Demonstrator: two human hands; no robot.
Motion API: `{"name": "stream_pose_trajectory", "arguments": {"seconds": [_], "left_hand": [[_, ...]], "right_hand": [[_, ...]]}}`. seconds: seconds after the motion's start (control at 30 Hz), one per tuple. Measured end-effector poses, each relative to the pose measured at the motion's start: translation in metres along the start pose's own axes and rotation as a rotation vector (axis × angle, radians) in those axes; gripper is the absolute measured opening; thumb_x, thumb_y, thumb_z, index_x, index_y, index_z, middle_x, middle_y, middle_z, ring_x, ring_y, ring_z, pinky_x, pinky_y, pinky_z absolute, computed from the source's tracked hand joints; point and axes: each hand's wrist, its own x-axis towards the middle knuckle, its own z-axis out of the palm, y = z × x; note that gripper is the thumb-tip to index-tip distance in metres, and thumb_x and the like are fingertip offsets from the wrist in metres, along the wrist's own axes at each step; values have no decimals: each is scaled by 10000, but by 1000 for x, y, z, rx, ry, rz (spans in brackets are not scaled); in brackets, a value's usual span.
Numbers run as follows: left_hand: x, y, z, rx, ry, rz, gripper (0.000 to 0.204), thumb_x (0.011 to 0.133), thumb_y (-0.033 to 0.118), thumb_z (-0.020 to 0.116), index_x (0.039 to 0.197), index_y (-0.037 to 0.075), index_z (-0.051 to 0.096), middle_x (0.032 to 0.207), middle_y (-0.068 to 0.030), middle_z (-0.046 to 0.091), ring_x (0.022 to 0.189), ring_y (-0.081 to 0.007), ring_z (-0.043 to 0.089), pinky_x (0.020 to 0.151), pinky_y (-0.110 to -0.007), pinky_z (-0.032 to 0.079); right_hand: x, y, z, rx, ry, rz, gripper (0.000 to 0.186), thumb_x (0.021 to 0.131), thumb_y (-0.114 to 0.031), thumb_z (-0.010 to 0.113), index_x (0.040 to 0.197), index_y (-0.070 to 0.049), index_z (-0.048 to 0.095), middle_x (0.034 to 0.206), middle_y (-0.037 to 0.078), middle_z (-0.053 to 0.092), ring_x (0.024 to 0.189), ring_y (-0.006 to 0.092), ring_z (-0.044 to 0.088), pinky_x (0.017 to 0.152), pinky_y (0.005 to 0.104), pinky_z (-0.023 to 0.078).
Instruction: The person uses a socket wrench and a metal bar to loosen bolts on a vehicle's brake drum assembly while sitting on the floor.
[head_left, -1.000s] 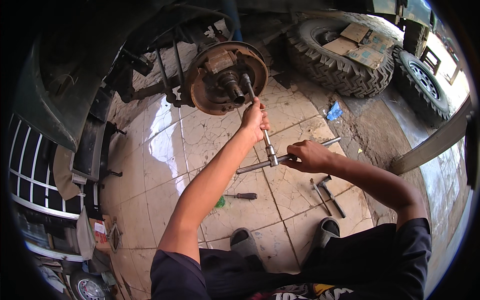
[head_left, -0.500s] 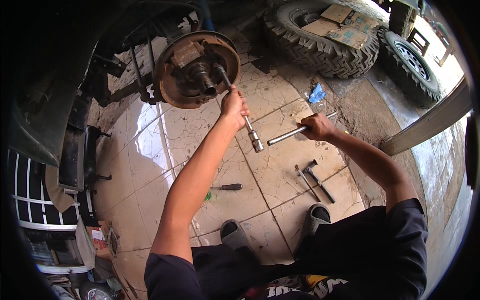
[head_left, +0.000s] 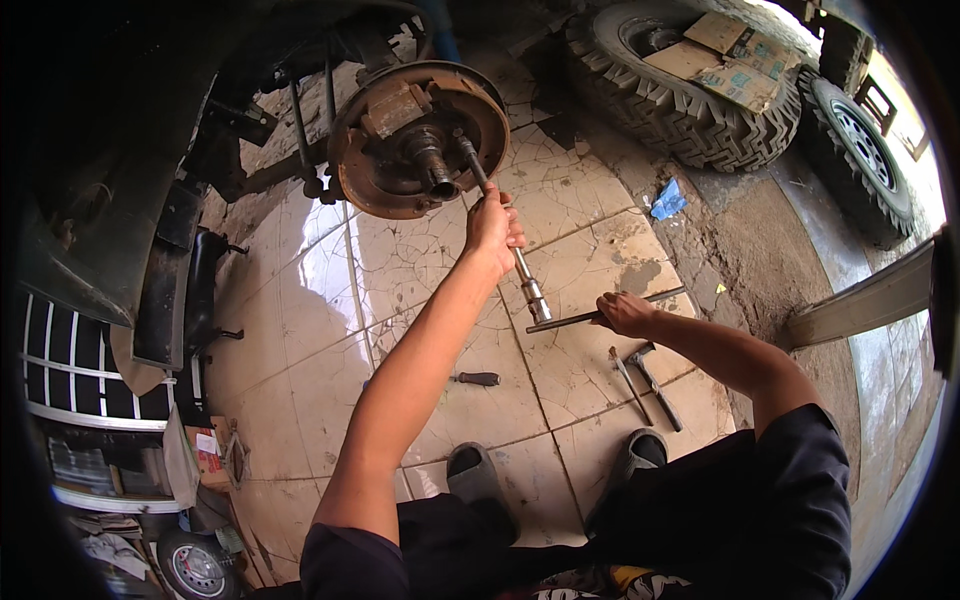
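My left hand [head_left: 492,228] is wrapped round a long socket wrench shaft [head_left: 521,262]. The shaft's far end meets the rusty round backing plate [head_left: 362,190] beside the protruding axle spindle [head_left: 432,165]; whether it is seated on a bolt there cannot be made out. At its near end is a shiny socket [head_left: 537,303]. My right hand [head_left: 627,313] grips a straight metal bar [head_left: 562,322]. The bar's left end lies at the tip of the socket; I cannot tell whether it passes through it.
On the cracked tiles lie a screwdriver [head_left: 478,379], a thin rod [head_left: 630,385] and a dark L-shaped tool [head_left: 656,385]. A large tyre [head_left: 700,125] with cardboard on it and a smaller wheel [head_left: 858,145] stand far right. A post [head_left: 850,300] rises at right.
My right hand has brought the bar down and left, so its end now meets the socket. My left hand still holds the shaft at the plate. The whole view has shifted slightly.
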Motion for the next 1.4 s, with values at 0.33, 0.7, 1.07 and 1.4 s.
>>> {"name": "stream_pose_trajectory", "arguments": {"seconds": [0.33,0.7,1.07,1.4], "left_hand": [[-18,0,1,56,60,27,326,982,425,353,885,120,415,572,71,294,425,-35,193,385,-199,180],[-25,3,10,98,18,94,348,976,445,361,871,118,414,569,67,310,419,-33,198,381,-202,185],[-20,6,7,65,34,45,315,986,412,349,901,116,417,566,63,297,420,-38,205,380,-204,187],[-17,21,5,-69,-143,-83,339,991,408,332,869,105,422,562,51,301,445,-71,239,447,-241,281]], "right_hand": [[5,1,23,-126,-155,-102,270,883,-267,545,931,-2,549,929,157,535,888,295,584,749,375,496],[3,10,41,-109,-108,-103,146,861,-163,484,897,-35,543,925,135,515,873,282,586,679,372,530],[6,6,47,-109,-81,-60,169,838,-206,562,867,-40,573,913,133,533,880,285,581,698,366,514],[61,-50,-45,488,4,127,360,927,-357,490,867,-20,602,798,130,620,717,256,623,629,362,506]]}}
